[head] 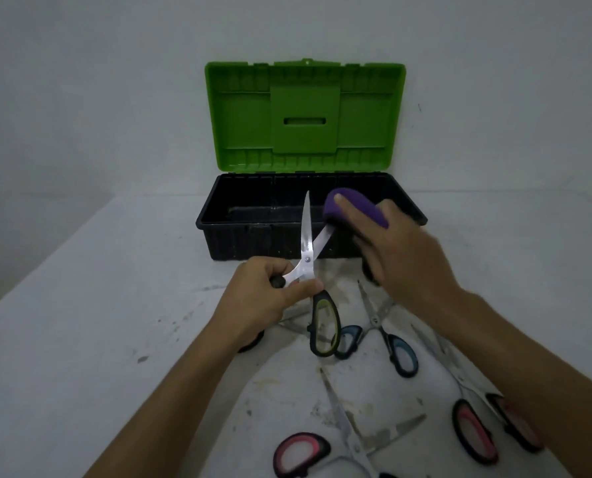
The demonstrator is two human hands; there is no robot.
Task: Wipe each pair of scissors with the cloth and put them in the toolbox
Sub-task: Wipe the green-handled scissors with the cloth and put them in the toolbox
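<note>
My left hand (pixel 266 295) grips a pair of green-and-black-handled scissors (pixel 325 326) near the pivot, blades spread open and pointing up and away. My right hand (pixel 396 249) holds a purple cloth (pixel 353 205) wrapped around the tip of the right blade. Behind them the black toolbox (pixel 225 225) stands with its green lid (pixel 305 115) raised; its inside looks dark, and I see nothing in it. On the table lie blue-handled scissors (pixel 396 350) and two pink-handled pairs (pixel 343 439) (pixel 477 426), all with blades open.
The white table (pixel 98 305) is stained and smudged near the scissors. A pale wall stands right behind the toolbox. The table's left edge runs diagonally at the far left.
</note>
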